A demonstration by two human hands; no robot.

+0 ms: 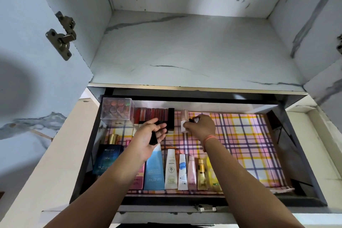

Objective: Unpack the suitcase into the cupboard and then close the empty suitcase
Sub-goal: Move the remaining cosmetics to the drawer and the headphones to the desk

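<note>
my right hand (200, 126) is pinching a pale little bottle (183, 123) at its 9 o'clock, fingertips curled onto it, bottle standing upright on the checked liner (249, 144). something small and black is also poking out of those fingers at 12 o'clock, can't tell what. an orange band (209, 138) is sitting on that wrist. my left hand (148, 139) is hanging just past the bottle, further toward 9 o'clock, palm up, fingers loosely curling round a short black stick (153, 139). at 1 o'clock from it a tall black tube (170, 119) is standing, with a row of red lipsticks (149, 114) running off toward 9 and a clear box (117, 108) of round things at the end. down at 6 o'clock a line of tubes (171, 169) is lying along the front of the drawer (185, 201), blue perfume box (108, 159) at 7. the cupboard (185, 48) shelf is sitting right above the drawer at 12 o'clock, doors open.
</note>
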